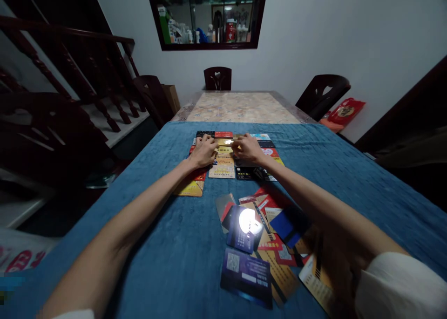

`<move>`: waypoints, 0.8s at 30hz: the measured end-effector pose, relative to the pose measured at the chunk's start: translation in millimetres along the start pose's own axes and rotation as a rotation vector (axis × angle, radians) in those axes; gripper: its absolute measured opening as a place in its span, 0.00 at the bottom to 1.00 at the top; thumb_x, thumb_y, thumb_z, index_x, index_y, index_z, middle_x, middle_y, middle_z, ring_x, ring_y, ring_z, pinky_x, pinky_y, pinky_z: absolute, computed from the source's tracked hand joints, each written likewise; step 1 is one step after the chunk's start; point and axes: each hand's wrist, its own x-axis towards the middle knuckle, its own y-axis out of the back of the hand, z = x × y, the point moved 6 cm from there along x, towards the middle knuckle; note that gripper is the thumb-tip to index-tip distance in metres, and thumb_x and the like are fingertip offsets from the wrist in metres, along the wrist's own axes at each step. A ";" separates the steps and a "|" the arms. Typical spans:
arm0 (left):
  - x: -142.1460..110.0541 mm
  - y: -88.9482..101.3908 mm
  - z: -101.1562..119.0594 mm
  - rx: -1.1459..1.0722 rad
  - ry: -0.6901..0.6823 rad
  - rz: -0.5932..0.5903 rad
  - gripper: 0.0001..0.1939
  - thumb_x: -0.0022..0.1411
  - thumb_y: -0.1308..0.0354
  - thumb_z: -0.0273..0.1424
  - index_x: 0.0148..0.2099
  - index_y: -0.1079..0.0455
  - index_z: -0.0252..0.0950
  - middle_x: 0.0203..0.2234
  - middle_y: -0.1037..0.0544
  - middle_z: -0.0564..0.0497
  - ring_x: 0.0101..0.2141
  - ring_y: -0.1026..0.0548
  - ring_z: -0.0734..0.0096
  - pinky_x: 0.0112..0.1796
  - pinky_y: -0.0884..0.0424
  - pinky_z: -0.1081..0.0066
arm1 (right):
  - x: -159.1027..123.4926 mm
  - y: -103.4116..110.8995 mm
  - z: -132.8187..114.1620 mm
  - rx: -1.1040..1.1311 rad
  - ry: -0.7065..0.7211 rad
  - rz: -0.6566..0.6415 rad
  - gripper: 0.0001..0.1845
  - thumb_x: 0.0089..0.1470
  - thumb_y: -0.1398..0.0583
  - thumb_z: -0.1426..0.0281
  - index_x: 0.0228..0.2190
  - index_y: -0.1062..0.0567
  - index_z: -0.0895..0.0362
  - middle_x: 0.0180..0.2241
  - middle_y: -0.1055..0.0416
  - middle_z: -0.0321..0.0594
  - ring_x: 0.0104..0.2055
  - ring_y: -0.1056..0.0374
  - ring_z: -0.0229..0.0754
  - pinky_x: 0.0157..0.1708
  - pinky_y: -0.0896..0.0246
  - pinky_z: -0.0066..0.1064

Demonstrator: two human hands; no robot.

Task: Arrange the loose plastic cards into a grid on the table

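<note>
Both hands are at the far part of a layout of overlapping plastic cards on a blue cloth. My left hand (pixel 205 150) is closed, its curled fingertips at the left end of a shiny gold card (pixel 224 142). At that card's right end, my right hand (pixel 247 150) is closed with thumb and fingers pinched. Below the gold card, yellow and orange cards (pixel 223 160) overlap in a column down to a beige card (pixel 222 172). A black VIP card (pixel 246 173) lies under my right wrist. Red and yellow cards (pixel 190 187) sit beneath my left wrist.
Nearer me lies a loose pile of cards, with a purple card (pixel 246 277) and a blue card (pixel 289 226) on it; my right forearm passes over its side. The blue cloth (pixel 167 244) covers the table's near part. Dark chairs (pixel 321 95) stand around the table.
</note>
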 end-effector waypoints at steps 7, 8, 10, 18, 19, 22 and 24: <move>-30.7 9.1 23.3 -0.039 -0.052 0.008 0.12 0.66 0.48 0.29 0.46 0.25 0.37 0.47 0.24 0.41 0.55 0.37 0.49 0.51 0.43 0.48 | -36.0 15.3 -16.2 0.029 0.098 0.044 0.13 0.60 0.44 0.71 0.37 0.18 0.55 0.40 0.22 0.48 0.48 0.38 0.55 0.41 0.47 0.39; -35.6 11.0 27.4 -0.047 -0.062 0.012 0.11 0.65 0.47 0.30 0.46 0.25 0.37 0.47 0.24 0.41 0.55 0.37 0.49 0.52 0.43 0.48 | -42.5 16.6 -17.8 0.043 0.116 0.054 0.13 0.61 0.44 0.70 0.37 0.18 0.55 0.40 0.22 0.48 0.48 0.38 0.55 0.41 0.47 0.39; -46.2 15.1 35.8 -0.060 -0.081 0.030 0.10 0.65 0.46 0.30 0.45 0.25 0.37 0.47 0.24 0.42 0.55 0.37 0.49 0.52 0.43 0.48 | -55.6 18.4 -20.7 0.083 0.158 0.076 0.13 0.62 0.45 0.69 0.37 0.19 0.54 0.39 0.22 0.46 0.47 0.38 0.53 0.41 0.46 0.39; -92.0 27.2 72.6 -0.103 -0.191 0.087 0.12 0.67 0.49 0.28 0.46 0.25 0.36 0.46 0.23 0.42 0.55 0.36 0.49 0.51 0.43 0.48 | -113.4 27.6 -35.8 0.284 0.326 0.169 0.11 0.63 0.43 0.70 0.37 0.20 0.56 0.37 0.22 0.45 0.40 0.38 0.48 0.45 0.44 0.42; -97.1 28.4 76.9 -0.111 -0.197 0.093 0.11 0.67 0.49 0.27 0.46 0.25 0.36 0.45 0.23 0.42 0.55 0.36 0.50 0.51 0.43 0.48 | -121.1 29.6 -38.8 0.312 0.338 0.173 0.10 0.63 0.42 0.70 0.37 0.20 0.55 0.37 0.22 0.45 0.40 0.38 0.48 0.45 0.44 0.42; -110.3 31.7 89.9 -0.143 -0.207 0.101 0.10 0.67 0.48 0.28 0.46 0.25 0.36 0.45 0.23 0.43 0.54 0.35 0.51 0.51 0.43 0.49 | -142.6 37.2 -50.5 0.399 0.376 0.175 0.08 0.62 0.41 0.69 0.38 0.20 0.55 0.37 0.22 0.43 0.41 0.37 0.48 0.46 0.43 0.44; -117.2 33.9 99.1 -0.162 -0.217 0.098 0.10 0.67 0.47 0.28 0.46 0.25 0.36 0.45 0.23 0.43 0.55 0.35 0.51 0.52 0.43 0.49 | -154.8 41.8 -59.2 0.447 0.402 0.150 0.08 0.63 0.40 0.67 0.38 0.20 0.54 0.37 0.21 0.43 0.42 0.37 0.48 0.46 0.42 0.44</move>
